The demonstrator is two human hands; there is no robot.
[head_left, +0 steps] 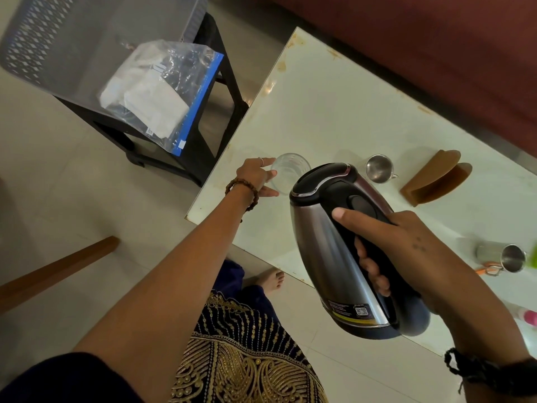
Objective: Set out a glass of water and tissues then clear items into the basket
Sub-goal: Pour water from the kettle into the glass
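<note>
clear glass (290, 171) stands upright on the white table (334, 112), near its corner. the left hand (255, 177) has its fingers and thumb curved round the side of the glass, holding it in place; a ring sits on one finger and a bead bracelet (242, 189) on the wrist. just beyond the fingertips, over the far side of the glass, is the lid end of a steel kettle (334, 242), tilted with its top toward the glass. the right hand (406, 248) grips the kettle's black handle, fingers wrapped under it and thumb laid along the top. whether water is running cannot be told. past the kettle from the left fingers a small steel cup (377, 169) stands, and further on a brown wooden holder (436, 181). beside the right hand's knuckles a second steel cup (505, 257) stands. away from the table, behind the left hand, a grey basket (58, 39) rests on a black stool (220, 91) with a plastic bag (162, 91) of white tissues in it.
</note>
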